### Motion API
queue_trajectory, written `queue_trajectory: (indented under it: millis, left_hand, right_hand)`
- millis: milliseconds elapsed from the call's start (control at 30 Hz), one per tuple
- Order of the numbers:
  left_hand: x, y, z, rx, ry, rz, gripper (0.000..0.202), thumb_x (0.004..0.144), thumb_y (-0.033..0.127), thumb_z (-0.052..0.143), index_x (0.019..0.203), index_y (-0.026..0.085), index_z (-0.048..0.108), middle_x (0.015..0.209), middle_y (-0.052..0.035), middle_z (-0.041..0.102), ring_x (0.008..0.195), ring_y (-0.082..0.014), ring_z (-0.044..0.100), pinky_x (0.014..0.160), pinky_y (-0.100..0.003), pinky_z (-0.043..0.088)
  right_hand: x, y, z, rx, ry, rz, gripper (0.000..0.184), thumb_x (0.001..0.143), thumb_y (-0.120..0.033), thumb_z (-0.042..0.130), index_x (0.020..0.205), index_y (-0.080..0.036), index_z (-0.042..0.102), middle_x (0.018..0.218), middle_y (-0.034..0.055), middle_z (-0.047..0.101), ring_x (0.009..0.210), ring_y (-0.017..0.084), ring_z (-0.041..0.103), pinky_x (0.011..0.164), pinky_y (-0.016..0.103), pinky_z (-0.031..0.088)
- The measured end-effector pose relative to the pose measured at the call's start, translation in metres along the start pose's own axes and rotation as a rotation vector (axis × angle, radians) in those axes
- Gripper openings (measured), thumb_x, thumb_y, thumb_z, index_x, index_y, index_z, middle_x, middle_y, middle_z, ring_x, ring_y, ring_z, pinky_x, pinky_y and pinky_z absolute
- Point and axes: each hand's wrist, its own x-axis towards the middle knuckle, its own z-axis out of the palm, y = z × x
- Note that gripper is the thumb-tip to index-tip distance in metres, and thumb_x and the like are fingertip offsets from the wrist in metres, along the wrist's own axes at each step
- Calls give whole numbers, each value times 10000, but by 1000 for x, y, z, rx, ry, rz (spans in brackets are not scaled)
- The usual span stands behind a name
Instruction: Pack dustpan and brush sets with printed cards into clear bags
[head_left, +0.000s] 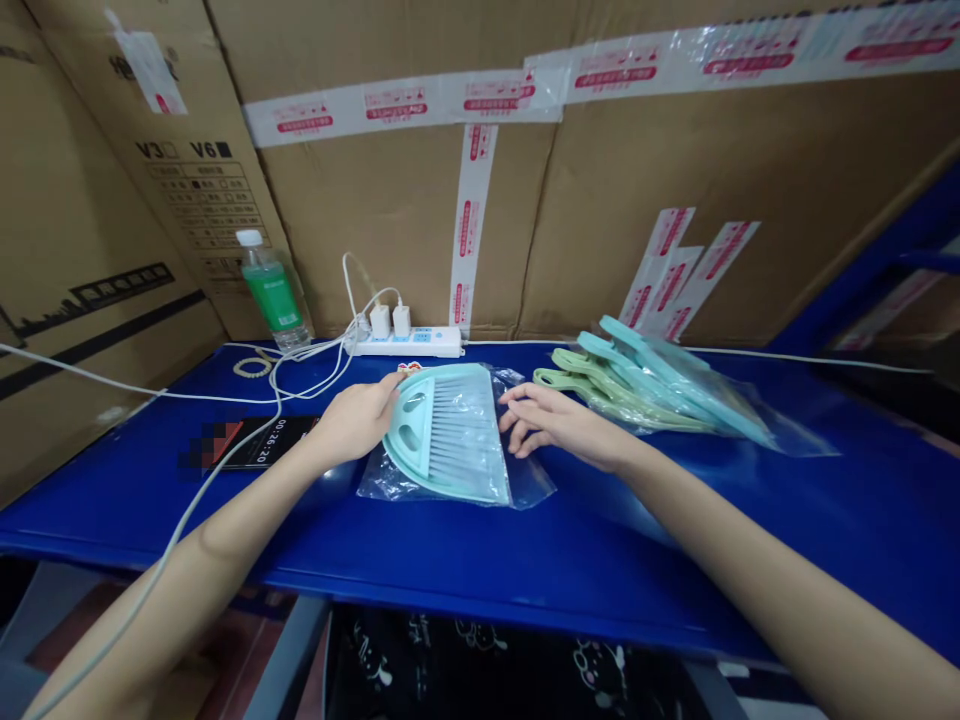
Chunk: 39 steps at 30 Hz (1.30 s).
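Observation:
A light teal mini dustpan (405,475) with a matching brush (469,430) nested in it lies on a clear plastic bag (536,490), or partly inside it; I cannot tell which. My left hand (361,418) is closed on the dustpan's left edge, thumb and fingers near its top left corner. Just off the right side of the set, my right hand (559,425) hovers with fingers apart and slightly curled, holding nothing. Beyond it, to the right, bagged green sets (637,400) and teal sets (675,375) lie in a pile.
On the blue table (450,560), a phone (262,445) showing a timer lies by my left forearm. Behind stand a bottle (276,295) and a white power strip (412,342) with chargers. A loose white cable (217,470) crosses the left side. Cardboard (390,220) walls the back.

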Motion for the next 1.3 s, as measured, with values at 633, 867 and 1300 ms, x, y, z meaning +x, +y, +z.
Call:
queue_trajectory:
  millis: [633, 867, 1300]
  left_hand:
    - [-14, 16, 13, 66, 472, 820, 411, 954, 437, 377, 1202, 153, 540, 1018, -108, 559, 918, -219, 503, 792, -374, 480]
    - [-16, 20, 17, 167, 565, 926, 339, 963, 82, 315, 1212, 208, 507, 768, -1, 520, 705, -130, 470, 681, -253, 451]
    - [-18, 15, 9, 350, 527, 878, 380, 936, 39, 300, 1272, 160, 432, 792, -12, 542, 710, -138, 498, 593, -238, 460]
  right_hand:
    - [3, 8, 22, 426, 65, -9, 314, 766, -132, 630, 1058, -193, 532, 984, 59, 709, 760, 156, 682, 657, 288, 572]
    - [2, 1, 10, 356, 80, -66, 301, 785, -122, 583, 1074, -202, 557, 984, 56, 717, 776, 166, 684, 629, 281, 564]
    - [1, -9, -6, 332, 87, -83, 225, 731, -117, 610, 942, -197, 611, 853, 25, 711, 698, 141, 658, 557, 231, 539]
